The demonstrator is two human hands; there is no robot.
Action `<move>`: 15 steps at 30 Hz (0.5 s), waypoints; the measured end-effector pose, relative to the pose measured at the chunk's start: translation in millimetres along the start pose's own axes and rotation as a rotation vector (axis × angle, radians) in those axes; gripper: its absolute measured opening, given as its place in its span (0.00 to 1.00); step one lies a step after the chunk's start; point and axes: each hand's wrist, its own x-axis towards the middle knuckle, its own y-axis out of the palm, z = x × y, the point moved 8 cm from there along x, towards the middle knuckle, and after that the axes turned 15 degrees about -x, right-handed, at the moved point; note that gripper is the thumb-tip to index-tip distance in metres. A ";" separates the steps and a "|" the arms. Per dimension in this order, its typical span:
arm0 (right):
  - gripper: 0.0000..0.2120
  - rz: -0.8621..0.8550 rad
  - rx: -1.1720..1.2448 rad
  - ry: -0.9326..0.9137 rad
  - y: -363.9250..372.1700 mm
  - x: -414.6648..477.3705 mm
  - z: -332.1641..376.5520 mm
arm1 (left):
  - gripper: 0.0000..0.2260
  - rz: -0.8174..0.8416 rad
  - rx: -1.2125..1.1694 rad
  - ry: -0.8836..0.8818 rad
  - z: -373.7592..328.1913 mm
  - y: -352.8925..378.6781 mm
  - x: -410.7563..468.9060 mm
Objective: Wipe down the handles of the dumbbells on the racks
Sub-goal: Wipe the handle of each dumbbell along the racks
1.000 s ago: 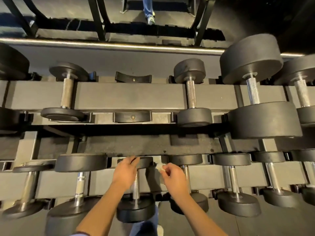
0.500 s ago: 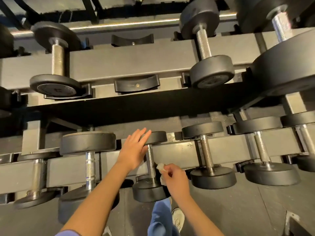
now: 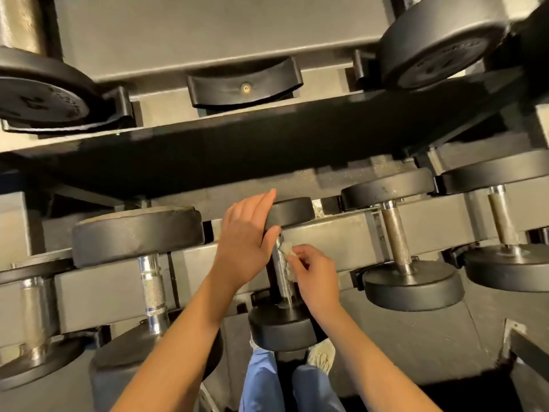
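Observation:
A small black dumbbell [image 3: 283, 325] sits on the lower rack [image 3: 341, 233] in the middle of the view, its knurled steel handle [image 3: 283, 278] running between two round heads. My left hand [image 3: 245, 242] rests with straight fingers against the far head, the thumb touching the top of the handle. My right hand [image 3: 315, 272] pinches a small white wipe [image 3: 287, 249] and presses it against the upper part of the handle.
More dumbbells flank it: a big one with a chrome handle [image 3: 153, 286] to the left, two with dull handles [image 3: 396, 242] to the right. The upper rack [image 3: 208, 31] with an empty black cradle [image 3: 245, 84] overhangs close above. My legs and shoes [image 3: 319, 356] are below.
The view has dropped closer to the lower rack. My right hand has brought the wipe up onto the handle, and my left hand has settled against the far head.

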 end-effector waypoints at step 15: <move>0.09 0.176 -0.022 0.016 11.8 -0.8 -15.4 | 0.28 -0.003 -0.036 0.024 4.0 2.6 0.0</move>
